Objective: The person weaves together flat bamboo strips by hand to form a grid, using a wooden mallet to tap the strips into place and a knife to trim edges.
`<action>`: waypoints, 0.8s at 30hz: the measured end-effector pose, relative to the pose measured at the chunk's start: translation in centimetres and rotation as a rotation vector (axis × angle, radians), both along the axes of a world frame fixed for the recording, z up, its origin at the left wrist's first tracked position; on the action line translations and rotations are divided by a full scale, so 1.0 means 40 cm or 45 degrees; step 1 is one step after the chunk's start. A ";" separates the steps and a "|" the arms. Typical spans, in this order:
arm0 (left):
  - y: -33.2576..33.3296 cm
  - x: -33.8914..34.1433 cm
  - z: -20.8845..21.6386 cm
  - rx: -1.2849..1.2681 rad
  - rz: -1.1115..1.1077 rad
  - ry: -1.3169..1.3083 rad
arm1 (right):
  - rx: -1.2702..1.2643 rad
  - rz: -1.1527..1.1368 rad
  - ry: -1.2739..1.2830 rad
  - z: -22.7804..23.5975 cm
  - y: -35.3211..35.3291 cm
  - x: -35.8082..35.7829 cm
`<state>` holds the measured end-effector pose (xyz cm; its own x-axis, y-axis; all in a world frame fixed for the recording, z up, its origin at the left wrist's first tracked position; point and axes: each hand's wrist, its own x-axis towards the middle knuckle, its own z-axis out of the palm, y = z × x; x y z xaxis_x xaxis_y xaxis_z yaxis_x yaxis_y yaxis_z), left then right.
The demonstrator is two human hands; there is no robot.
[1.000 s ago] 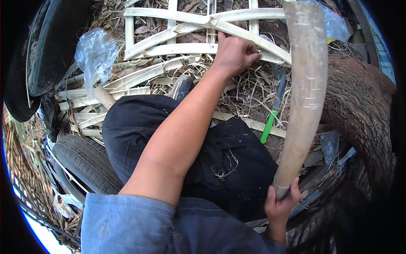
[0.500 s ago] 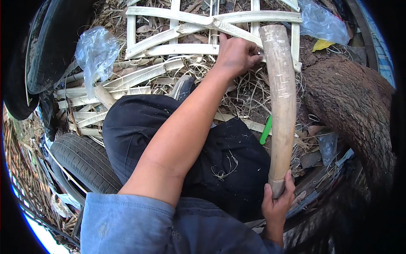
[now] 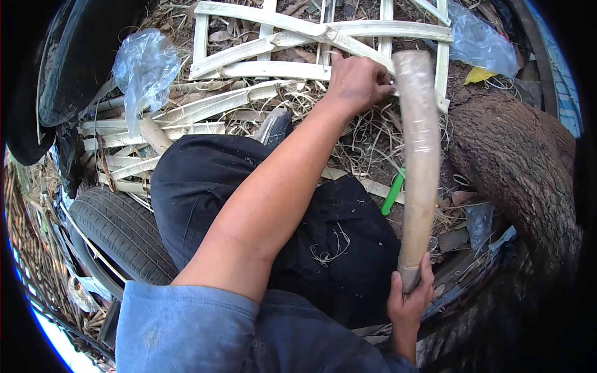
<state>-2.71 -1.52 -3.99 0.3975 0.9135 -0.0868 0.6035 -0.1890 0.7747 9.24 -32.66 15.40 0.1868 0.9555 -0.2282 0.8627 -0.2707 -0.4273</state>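
Note:
My left hand (image 3: 357,86) is closed at the near edge of a lattice of pale split-bamboo strips (image 3: 273,70). Its fingers grip the strip there, and a tiny shiny point shows by the thumb, too small to name. In my right hand (image 3: 411,301) is a thick, slightly curved wooden club (image 3: 421,161), held by its narrow lower end. The club's blurred broad end points away from me, over the lattice's right part beside my left hand, and hides some of the strips. Whether it touches them I cannot tell.
A green-handled tool (image 3: 393,191) lies on the ground beside the club. A thick tree trunk (image 3: 510,155) stands at right. Loose bamboo strips (image 3: 205,110), a clear plastic bag (image 3: 146,68) and a tyre (image 3: 124,233) are at left. Thin shavings litter the soil.
The whole view has shifted slightly, with the lattice now a little further right and lower. The club's broad end is now blurred by motion and lower in the picture. Both hands keep their grip.

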 end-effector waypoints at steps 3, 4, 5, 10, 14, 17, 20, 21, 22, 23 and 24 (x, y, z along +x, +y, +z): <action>-0.006 -0.002 0.002 -0.014 -0.001 -0.051 | 0.031 -0.050 -0.017 -0.009 -0.013 0.000; -0.003 -0.006 -0.008 0.037 0.028 -0.089 | 0.038 -0.047 -0.016 -0.014 -0.002 0.002; 0.002 -0.010 -0.018 0.081 0.007 -0.052 | -0.082 -0.043 -0.058 -0.017 0.010 0.004; -0.004 -0.014 -0.014 0.135 0.020 -0.125 | -0.302 -0.092 -0.121 0.004 0.029 -0.002; -0.002 -0.031 -0.010 0.084 -0.044 -0.170 | -0.291 -0.096 -0.109 0.002 0.035 0.000; -0.008 -0.025 -0.016 0.116 -0.008 -0.204 | -0.202 -0.089 -0.077 0.006 0.028 0.004; -0.002 -0.024 -0.008 0.004 -0.077 -0.170 | -0.037 -0.088 -0.017 0.022 0.003 0.000; 0.003 -0.022 -0.004 0.001 -0.077 -0.175 | 0.041 -0.096 0.007 0.013 -0.011 0.002; 0.009 -0.025 -0.005 -0.044 -0.078 -0.128 | 0.117 -0.104 0.037 0.013 -0.008 -0.005; 0.010 -0.029 -0.005 -0.089 -0.080 -0.081 | 0.113 -0.102 0.038 0.021 0.007 -0.007; 0.002 -0.031 -0.008 -0.094 -0.077 -0.079 | -0.096 -0.070 -0.023 0.032 0.033 -0.006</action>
